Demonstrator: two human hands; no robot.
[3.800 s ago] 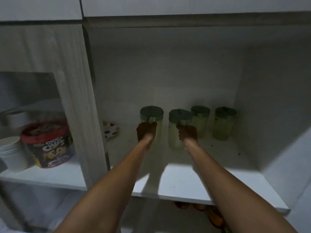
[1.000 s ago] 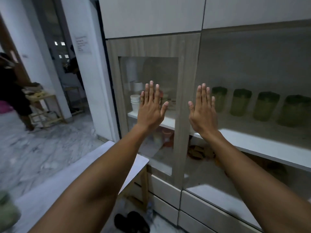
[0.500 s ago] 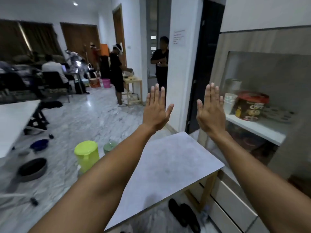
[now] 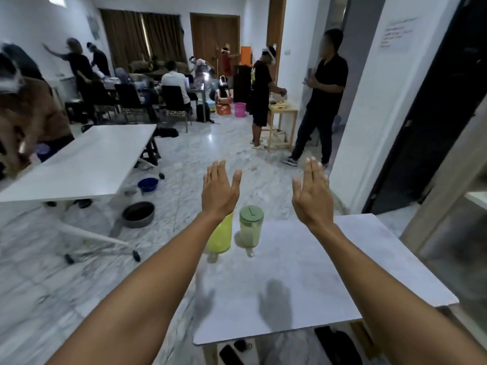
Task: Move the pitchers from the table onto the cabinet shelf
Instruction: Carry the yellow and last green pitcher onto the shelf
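Bare-skinned, both forearms reach forward from the lower corners, raised above a small grey-white marbled tabletop (image 4: 303,272). Left hand (image 4: 218,191) held flat, back to camera, fingers together and pointing up, thumb splayed toward the right; spread wide, gripping nothing. Right hand (image 4: 312,192) in a matching pose, fingers extended, thumb toward the left; likewise released, nothing in it.

2 pitchers remain at the table's far left corner. Yellow-green plastic pitcher (image 4: 220,237) sits directly below the left wrist, its top hidden by that wrist. Clear pitcher with a round pale-green lid (image 4: 251,226) stands just beside it, below the gap between the 2 hands and nearer the left one. Neither hand touches either pitcher. Whether the 2 pitchers touch each other, cannot tell.

2 hand shadows fall on the bare tabletop, nearer than the hands. Table's near edge and right corner are in view. Beyond the hands: open marble floor (image 4: 184,164). Off the left hand: a white rolling table (image 4: 87,159), a dark round basin (image 4: 138,214) and a blue bowl (image 4: 148,184) on the floor beneath it. Several people stand or sit farther back.
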